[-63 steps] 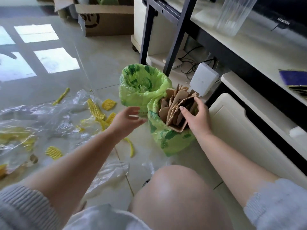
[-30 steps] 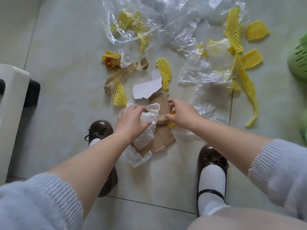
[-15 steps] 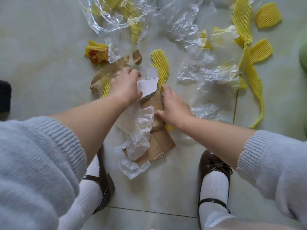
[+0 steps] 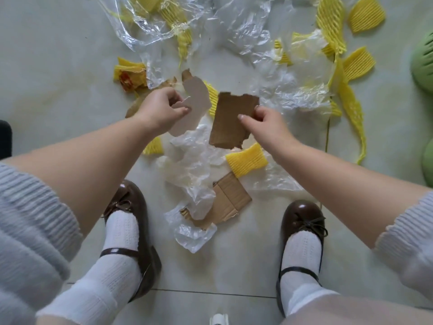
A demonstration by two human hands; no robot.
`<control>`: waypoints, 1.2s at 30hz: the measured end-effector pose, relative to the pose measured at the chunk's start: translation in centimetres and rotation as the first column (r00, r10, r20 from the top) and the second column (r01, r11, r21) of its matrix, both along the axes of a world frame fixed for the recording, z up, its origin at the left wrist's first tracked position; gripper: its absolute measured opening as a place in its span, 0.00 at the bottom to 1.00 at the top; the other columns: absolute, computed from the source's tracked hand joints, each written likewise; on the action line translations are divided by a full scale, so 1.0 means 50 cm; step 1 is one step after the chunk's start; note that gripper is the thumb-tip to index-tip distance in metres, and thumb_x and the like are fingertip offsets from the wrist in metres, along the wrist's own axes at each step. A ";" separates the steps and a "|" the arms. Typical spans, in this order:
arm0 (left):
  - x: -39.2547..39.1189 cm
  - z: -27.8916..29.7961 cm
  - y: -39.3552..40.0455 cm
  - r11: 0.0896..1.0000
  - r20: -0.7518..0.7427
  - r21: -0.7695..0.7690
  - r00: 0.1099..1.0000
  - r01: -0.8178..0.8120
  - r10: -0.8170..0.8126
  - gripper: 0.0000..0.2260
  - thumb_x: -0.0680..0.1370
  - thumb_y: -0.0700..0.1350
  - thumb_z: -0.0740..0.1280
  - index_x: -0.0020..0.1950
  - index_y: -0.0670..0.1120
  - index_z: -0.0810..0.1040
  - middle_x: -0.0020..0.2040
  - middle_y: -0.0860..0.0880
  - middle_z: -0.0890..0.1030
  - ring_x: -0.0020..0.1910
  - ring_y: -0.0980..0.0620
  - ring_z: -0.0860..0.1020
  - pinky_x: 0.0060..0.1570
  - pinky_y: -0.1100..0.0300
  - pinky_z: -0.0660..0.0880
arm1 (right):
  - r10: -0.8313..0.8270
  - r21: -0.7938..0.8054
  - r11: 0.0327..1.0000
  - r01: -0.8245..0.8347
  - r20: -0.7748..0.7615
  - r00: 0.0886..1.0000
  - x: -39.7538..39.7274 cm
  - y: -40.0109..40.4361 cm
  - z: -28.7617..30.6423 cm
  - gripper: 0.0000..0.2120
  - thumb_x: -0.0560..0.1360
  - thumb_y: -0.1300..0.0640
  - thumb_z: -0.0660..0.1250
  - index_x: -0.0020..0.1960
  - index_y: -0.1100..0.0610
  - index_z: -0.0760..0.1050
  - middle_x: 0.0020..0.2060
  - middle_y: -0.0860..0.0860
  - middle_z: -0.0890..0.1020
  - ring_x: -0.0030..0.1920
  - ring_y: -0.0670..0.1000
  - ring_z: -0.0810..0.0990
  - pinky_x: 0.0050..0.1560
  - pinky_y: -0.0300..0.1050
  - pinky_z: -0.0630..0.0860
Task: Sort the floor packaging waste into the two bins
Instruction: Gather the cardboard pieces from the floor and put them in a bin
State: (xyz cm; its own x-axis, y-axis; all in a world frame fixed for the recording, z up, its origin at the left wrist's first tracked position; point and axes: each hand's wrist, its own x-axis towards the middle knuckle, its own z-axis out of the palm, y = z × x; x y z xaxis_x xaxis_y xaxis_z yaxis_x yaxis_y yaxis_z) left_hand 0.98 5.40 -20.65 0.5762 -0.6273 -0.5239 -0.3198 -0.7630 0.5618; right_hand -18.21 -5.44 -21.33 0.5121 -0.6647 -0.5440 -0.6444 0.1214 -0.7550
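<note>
Above floor, left hand (image 4: 161,109) pinches pale card (image 4: 195,99).

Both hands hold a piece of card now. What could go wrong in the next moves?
The left hand only pinches the pale card at its edge, so it might slip. The cardboard piece on the floor lies partly under clear film; lifting one could drag the other into the wrong bin.

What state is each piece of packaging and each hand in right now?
Left hand: pinching the pale grey card scrap, lifted.
Right hand: pinching the torn brown cardboard piece, lifted.
Folded brown cardboard piece: on the floor, partly under crumpled clear plastic film.
Yellow foam net pieces: scattered on the floor.
</note>
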 end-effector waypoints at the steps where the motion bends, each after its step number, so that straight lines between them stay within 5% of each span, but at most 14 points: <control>1: 0.000 0.011 0.004 1.000 0.002 -0.017 1.000 0.000 0.000 0.05 0.74 0.46 0.69 0.46 0.48 0.75 0.44 0.48 0.77 0.44 0.49 0.75 0.44 0.57 0.72 | -0.004 -0.032 0.999 0.005 0.016 1.000 -0.009 -0.005 0.007 0.15 0.72 0.51 0.65 0.42 0.65 0.75 0.33 0.53 0.76 0.36 0.49 0.73 0.40 0.44 0.68; 3: 0.000 0.030 0.011 0.999 0.021 -0.045 1.000 0.000 0.001 0.03 0.74 0.45 0.68 0.47 0.50 0.75 0.46 0.49 0.77 0.46 0.48 0.75 0.48 0.54 0.74 | 0.118 -0.116 0.987 -0.113 0.031 0.993 -0.037 -0.007 0.026 0.16 0.70 0.51 0.63 0.42 0.65 0.75 0.34 0.54 0.74 0.37 0.50 0.72 0.38 0.45 0.66; 5: -0.004 0.046 0.020 0.997 0.036 -0.069 0.999 0.015 -0.012 0.04 0.75 0.43 0.68 0.49 0.47 0.77 0.47 0.47 0.77 0.46 0.49 0.74 0.49 0.54 0.73 | 0.426 -0.183 0.888 -0.422 -0.020 0.904 -0.074 0.006 0.045 0.12 0.71 0.53 0.64 0.38 0.63 0.73 0.34 0.53 0.74 0.36 0.50 0.71 0.37 0.45 0.65; 7: -0.009 0.056 0.032 0.997 0.059 -0.069 0.998 0.029 -0.025 0.07 0.74 0.42 0.68 0.51 0.43 0.78 0.48 0.43 0.77 0.47 0.45 0.75 0.52 0.51 0.75 | 0.747 -0.253 0.607 -0.754 -0.142 0.649 -0.111 0.038 0.052 0.12 0.70 0.51 0.64 0.33 0.58 0.70 0.37 0.53 0.75 0.38 0.51 0.71 0.39 0.44 0.66; 10: -0.020 0.064 0.055 0.998 0.061 -0.062 0.998 0.013 -0.009 0.08 0.74 0.42 0.68 0.52 0.41 0.77 0.50 0.41 0.78 0.53 0.40 0.77 0.54 0.45 0.75 | 0.910 -0.221 0.169 -0.961 -0.339 0.238 -0.130 0.094 0.030 0.08 0.69 0.49 0.64 0.39 0.54 0.77 0.52 0.51 0.79 0.51 0.54 0.74 0.52 0.48 0.72; 13: -0.034 0.064 0.083 0.999 0.081 -0.046 0.997 0.019 -0.015 0.08 0.74 0.43 0.68 0.52 0.42 0.78 0.51 0.40 0.80 0.52 0.40 0.77 0.53 0.46 0.76 | 0.894 -0.217 -0.002 -0.976 -0.438 0.095 -0.120 0.136 0.015 0.11 0.71 0.49 0.64 0.49 0.50 0.80 0.65 0.52 0.71 0.63 0.56 0.70 0.58 0.50 0.70; 19: -0.047 0.067 0.118 0.998 0.112 0.022 0.992 0.061 -0.063 0.07 0.76 0.43 0.67 0.53 0.43 0.77 0.49 0.46 0.77 0.48 0.46 0.74 0.45 0.58 0.69 | 0.846 -0.269 -0.042 -0.962 -0.522 0.109 -0.091 0.145 0.000 0.14 0.73 0.49 0.64 0.57 0.46 0.78 0.75 0.55 0.56 0.75 0.56 0.53 0.71 0.53 0.58; 23: -0.022 0.077 0.127 0.993 0.127 0.069 0.987 0.093 -0.101 0.07 0.76 0.44 0.66 0.53 0.45 0.77 0.49 0.48 0.76 0.46 0.48 0.73 0.43 0.59 0.67 | 0.808 -0.295 -0.086 -0.952 -0.579 0.106 -0.078 0.142 -0.011 0.14 0.72 0.49 0.64 0.56 0.48 0.78 0.66 0.54 0.67 0.69 0.57 0.62 0.67 0.52 0.62; 29: 0.023 0.081 0.139 0.981 0.169 0.147 0.974 0.124 -0.148 0.08 0.75 0.44 0.65 0.53 0.46 0.77 0.53 0.44 0.79 0.51 0.42 0.75 0.46 0.56 0.70 | 0.795 -0.234 -0.049 -0.971 -0.598 0.104 -0.067 0.146 -0.013 0.16 0.72 0.47 0.65 0.58 0.47 0.77 0.61 0.52 0.69 0.60 0.56 0.68 0.54 0.50 0.68; 33: 0.048 0.087 0.163 0.962 0.190 0.209 0.958 0.174 -0.214 0.08 0.75 0.43 0.66 0.53 0.45 0.77 0.52 0.44 0.78 0.49 0.43 0.75 0.44 0.56 0.71 | 0.834 -0.097 0.116 -0.989 -0.532 0.149 -0.067 0.136 -0.011 0.15 0.72 0.45 0.66 0.58 0.48 0.77 0.55 0.51 0.74 0.57 0.55 0.72 0.52 0.48 0.66; 36: 0.075 0.118 0.173 0.933 0.211 0.274 0.931 0.235 -0.296 0.08 0.75 0.44 0.66 0.53 0.46 0.77 0.48 0.46 0.76 0.46 0.45 0.72 0.43 0.58 0.67 | 0.856 0.065 0.437 -0.897 -0.337 0.392 -0.069 0.124 0.009 0.11 0.72 0.47 0.68 0.50 0.52 0.77 0.45 0.50 0.77 0.46 0.51 0.75 0.40 0.42 0.68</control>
State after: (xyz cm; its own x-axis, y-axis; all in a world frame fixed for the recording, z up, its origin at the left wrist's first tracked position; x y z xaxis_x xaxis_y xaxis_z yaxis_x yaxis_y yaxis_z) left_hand 4.72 14.05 -14.76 0.5354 -0.6478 -0.5419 -0.6333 -0.7325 0.2499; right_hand -21.65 0.76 -20.89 0.6871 -0.0024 -0.7266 -0.5146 -0.7076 -0.4843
